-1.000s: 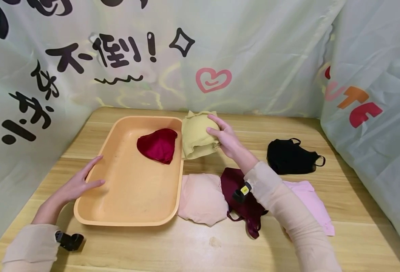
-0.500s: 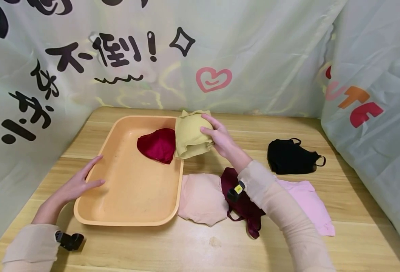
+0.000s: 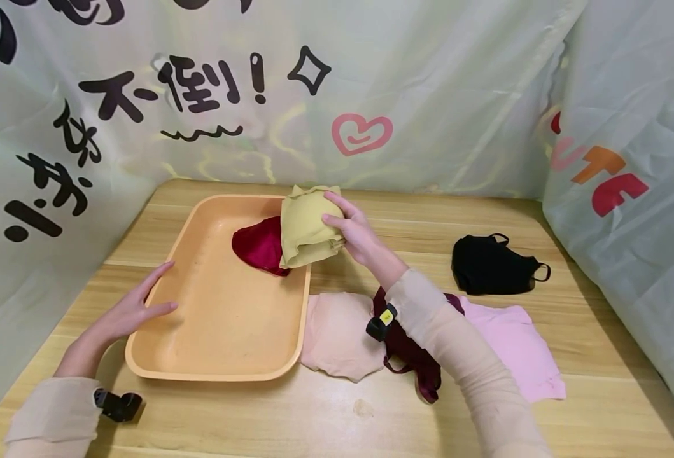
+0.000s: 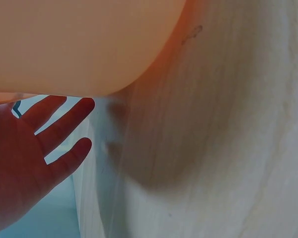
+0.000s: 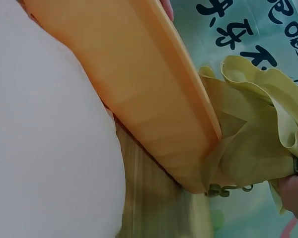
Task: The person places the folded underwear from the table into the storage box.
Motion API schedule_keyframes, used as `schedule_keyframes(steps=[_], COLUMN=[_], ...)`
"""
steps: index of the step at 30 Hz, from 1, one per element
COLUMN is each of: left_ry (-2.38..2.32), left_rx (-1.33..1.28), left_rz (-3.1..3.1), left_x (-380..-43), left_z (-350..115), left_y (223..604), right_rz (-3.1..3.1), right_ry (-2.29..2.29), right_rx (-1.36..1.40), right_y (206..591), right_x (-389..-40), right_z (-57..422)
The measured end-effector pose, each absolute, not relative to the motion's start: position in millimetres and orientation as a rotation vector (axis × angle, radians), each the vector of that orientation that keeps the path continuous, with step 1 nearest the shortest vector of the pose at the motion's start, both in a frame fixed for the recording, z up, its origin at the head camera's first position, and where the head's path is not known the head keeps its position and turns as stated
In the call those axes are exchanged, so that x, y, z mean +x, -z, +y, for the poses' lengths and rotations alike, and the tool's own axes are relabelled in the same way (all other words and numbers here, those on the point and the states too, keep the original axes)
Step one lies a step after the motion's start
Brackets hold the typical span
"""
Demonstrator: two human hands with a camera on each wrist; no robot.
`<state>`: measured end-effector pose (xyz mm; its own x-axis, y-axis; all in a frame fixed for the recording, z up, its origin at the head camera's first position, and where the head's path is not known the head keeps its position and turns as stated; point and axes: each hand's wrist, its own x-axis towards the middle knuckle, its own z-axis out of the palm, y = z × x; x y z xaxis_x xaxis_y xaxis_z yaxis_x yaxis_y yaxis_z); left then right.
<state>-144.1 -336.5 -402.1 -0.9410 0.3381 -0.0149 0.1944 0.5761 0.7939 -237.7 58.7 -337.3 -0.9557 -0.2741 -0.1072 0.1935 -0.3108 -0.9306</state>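
Note:
My right hand [image 3: 356, 232] holds a yellow folded bra [image 3: 309, 226], thumb and fingers on its right side. The bra hangs over the right rim of an orange plastic tub [image 3: 216, 331] and covers part of a dark red folded bra [image 3: 256, 245] lying inside. In the right wrist view the yellow bra [image 5: 248, 129] shows its wavy edges beside the tub wall [image 5: 154, 89]. My left hand [image 3: 133, 310] rests at the tub's left rim, thumb reaching over it. In the left wrist view the left hand [image 4: 35, 153] has straight, spread fingers beneath the tub's edge.
Right of the tub lie a pale pink folded garment [image 3: 342, 334], a maroon strapped garment [image 3: 411, 353] partly under my right forearm, a pink garment [image 3: 514, 346] and a black strapped garment [image 3: 494, 264]. A printed cloth [image 3: 428, 95] hangs behind the wooden table [image 3: 371, 426].
My right hand has carried the yellow bra left, from beside the tub's right rim to over it, now overlapping the dark red bra. The left hand has stayed put.

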Motion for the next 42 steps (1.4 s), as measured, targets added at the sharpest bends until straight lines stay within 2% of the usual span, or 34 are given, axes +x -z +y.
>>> schedule_keyframes(steps=[42], left_ry=[-1.315], left_rx=[0.439], left_rz=[2.644], left_x=[-144.0], left_z=[-335.6], left_y=[402.7], right_rz=[1.646], right_ry=[2.283], right_rx=[-0.055], right_y=[359.9], right_x=[-262.3], right_z=[-11.7])
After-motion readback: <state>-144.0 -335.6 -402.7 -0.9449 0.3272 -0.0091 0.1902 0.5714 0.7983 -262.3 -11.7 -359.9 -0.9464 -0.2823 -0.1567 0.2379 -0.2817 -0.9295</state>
